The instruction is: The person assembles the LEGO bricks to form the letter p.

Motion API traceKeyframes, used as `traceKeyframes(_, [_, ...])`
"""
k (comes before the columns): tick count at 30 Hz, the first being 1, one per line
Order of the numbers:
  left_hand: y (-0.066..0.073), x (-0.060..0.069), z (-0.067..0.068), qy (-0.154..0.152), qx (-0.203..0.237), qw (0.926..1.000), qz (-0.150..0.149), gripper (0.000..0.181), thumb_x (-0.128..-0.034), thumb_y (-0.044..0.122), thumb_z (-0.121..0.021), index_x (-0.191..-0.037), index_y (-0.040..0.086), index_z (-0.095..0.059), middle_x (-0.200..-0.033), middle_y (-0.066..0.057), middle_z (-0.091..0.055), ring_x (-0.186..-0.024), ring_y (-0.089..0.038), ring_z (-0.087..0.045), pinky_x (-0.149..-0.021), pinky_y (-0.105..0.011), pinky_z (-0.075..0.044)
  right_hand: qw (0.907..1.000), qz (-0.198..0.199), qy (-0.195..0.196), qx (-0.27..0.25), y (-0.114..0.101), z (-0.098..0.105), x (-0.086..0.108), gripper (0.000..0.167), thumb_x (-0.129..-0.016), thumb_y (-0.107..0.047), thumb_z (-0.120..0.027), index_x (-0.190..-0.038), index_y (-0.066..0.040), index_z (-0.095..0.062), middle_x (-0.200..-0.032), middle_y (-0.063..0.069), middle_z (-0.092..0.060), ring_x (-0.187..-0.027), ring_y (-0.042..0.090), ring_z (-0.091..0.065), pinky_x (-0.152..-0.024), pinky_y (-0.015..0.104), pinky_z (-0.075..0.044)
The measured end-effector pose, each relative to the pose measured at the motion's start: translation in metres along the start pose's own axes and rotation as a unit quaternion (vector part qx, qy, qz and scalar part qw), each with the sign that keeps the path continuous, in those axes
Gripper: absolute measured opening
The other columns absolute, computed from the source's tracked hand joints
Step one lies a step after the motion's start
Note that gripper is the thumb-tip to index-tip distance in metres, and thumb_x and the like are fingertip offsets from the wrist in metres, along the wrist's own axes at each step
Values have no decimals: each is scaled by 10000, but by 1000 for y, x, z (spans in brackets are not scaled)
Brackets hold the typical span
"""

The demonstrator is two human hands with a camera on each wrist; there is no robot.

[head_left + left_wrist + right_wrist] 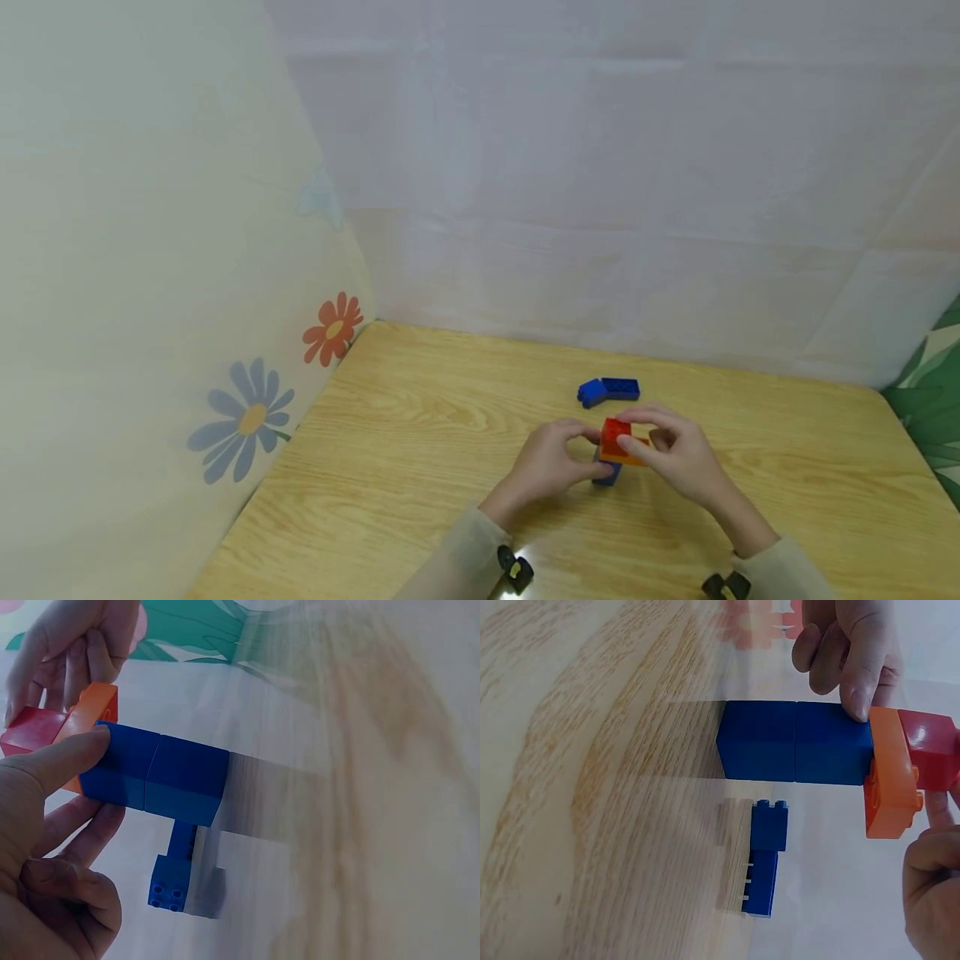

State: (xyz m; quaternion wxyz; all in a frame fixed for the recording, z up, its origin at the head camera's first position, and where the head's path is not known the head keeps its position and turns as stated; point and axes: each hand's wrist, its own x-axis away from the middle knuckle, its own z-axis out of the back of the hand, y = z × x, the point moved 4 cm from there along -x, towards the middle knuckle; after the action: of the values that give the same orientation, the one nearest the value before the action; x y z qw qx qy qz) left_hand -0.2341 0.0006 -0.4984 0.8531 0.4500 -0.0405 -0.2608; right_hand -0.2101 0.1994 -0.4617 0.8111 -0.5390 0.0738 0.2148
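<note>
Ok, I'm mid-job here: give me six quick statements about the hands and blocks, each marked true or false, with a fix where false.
1. The left hand grips the upper blue block of the stack. True.
2. The stack contains only one blue block. False: a lower blue block sits beneath the upper one.
3. The right hand pinches the red block. True.
4. The red block sits directly on blue. False: the orange block is between them.
5. The orange block juts out past the red block on the right hand's side. True.
6. Every blue block is in the stack. False: two more blue blocks lie on the table beyond it.
</note>
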Motion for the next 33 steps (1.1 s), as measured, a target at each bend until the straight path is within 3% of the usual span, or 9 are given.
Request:
traceKeyframes(10, [5, 0, 8, 29, 110, 9999, -103, 397, -867, 413, -857, -1196, 210, -765, -1140, 153, -709, -1112, -129, -663, -983, -373, -525, 10000, 36, -85, -1, -1, -2, -3, 243, -955, -55, -753, -1189, -118, -751, -1181, 77, -711, -462, 63, -315, -401, 264, -329])
traceKeyframes(16, [5, 0, 12, 102, -16, 9997, -200, 384, -870, 381, -861, -1188, 188, -767, -1119, 145, -716, -1088, -123, -671, -968, -342, -528, 9999, 81, -106, 40, -2, -5, -6, 249, -952, -52, -755, -1201, -53, -740, -1168, 83, -716, -453, 89, -310, -403, 270, -328])
traceKeyframes(23, [3, 0, 13, 136, -9, 9993, -350, 370, -872, 347, -863, -1185, 172, -769, -1103, 132, -725, -1064, -137, -684, -953, -353, -541, 9991, -248, -324, -109, -1, -2, -11, 231, -1018, -117, -682, -1246, -104, -721, -1159, 126, -714, -454, 53, -316, -389, 271, -328])
traceKeyframes(33, [1, 0, 13, 59, -4, 9996, -269, 393, -879, 373, -850, -1207, 176, -763, -1112, 140, -724, -1078, -154, -686, -972, -377, -537, 9988, -281, -387, 49, 11, 8, -26, 242, -1048, -148, -642, -1274, -81, -697, -1209, 139, -704, -437, 51, -316, -382, 277, -328])
